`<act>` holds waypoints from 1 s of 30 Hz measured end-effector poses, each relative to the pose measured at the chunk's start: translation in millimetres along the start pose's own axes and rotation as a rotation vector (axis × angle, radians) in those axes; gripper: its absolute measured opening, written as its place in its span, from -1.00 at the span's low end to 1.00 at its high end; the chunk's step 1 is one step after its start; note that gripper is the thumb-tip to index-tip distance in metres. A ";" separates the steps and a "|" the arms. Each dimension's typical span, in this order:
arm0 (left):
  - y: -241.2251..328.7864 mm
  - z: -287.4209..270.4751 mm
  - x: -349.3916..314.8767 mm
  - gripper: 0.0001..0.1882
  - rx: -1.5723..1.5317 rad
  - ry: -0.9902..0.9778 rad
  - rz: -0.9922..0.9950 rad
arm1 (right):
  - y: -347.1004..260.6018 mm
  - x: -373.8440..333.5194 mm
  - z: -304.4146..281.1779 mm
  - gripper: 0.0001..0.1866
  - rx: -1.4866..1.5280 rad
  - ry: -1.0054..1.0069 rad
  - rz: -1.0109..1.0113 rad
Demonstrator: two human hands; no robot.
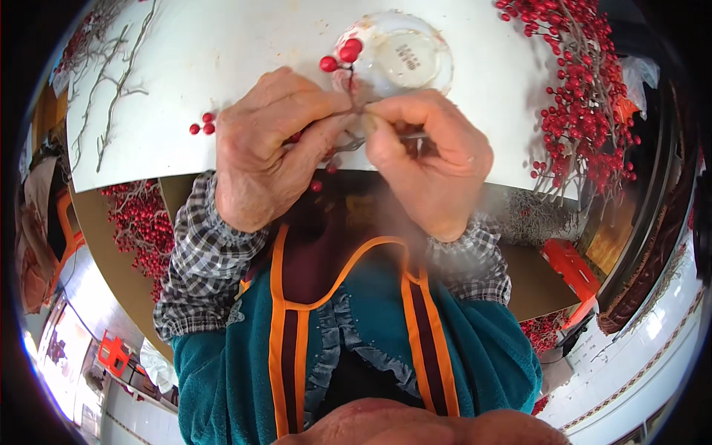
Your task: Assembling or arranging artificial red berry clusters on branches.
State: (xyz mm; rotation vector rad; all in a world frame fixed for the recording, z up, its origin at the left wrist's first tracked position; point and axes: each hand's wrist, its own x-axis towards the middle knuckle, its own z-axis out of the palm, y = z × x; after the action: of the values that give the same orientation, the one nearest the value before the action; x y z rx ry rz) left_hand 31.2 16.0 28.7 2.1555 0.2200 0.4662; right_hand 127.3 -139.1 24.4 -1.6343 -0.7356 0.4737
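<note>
My left hand [263,148] pinches the stem of a small red berry sprig [350,50] between thumb and fingertips. A few berries stand up above the pinch, and others hang under the left hand by the table edge. Fingertips of my right hand [437,159] meet the left ones on the same stem, closed around it. Part of a thin grey twig [354,145] shows below the fingertips; how it joins the berries is hidden. Just beyond the hands lies an upturned white dish [437,63] with stained edges. A small berry cluster [202,124] rests beside the left hand.
Bare branches [111,96] lie along the left of the white table [222,44]. Heaped red berry branches [578,104] cover its right side. Below the edge, cardboard boxes hold more berry branches [144,222] and grey twigs [530,215]. An orange-red plastic object [569,268] stands at right.
</note>
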 end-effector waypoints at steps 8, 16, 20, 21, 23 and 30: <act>15.2 -31.3 2.5 -0.68 0.211 0.095 -0.043 | 0.7 13.9 -4.8 -0.90 0.289 0.080 -0.108; 7.4 -59.9 -20.4 -0.75 0.165 0.630 -0.074 | -7.5 12.8 -100.7 -0.79 0.511 0.582 -0.355; 0.6 -49.3 -24.9 -0.81 0.177 0.494 -0.177 | -11.7 0.3 -162.8 -0.77 0.410 0.962 -0.468; 0.9 -44.7 -24.3 -0.81 0.141 0.465 -0.162 | -8.5 -3.3 -173.4 -0.78 0.279 1.024 -0.453; 6.3 -34.0 -21.8 -0.81 0.065 0.372 -0.164 | 5.9 -11.4 -183.7 -0.82 -0.077 1.133 -0.363; 35.4 31.2 19.5 -0.61 -0.250 -0.204 0.001 | 29.7 -49.6 -186.6 -0.81 -0.349 1.011 -0.054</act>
State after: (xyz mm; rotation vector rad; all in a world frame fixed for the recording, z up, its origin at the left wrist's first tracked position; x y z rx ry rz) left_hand 61.3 -21.7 45.6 1.9411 0.0437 0.2566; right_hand 222.6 -309.5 27.3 -1.8799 -0.0841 -0.5480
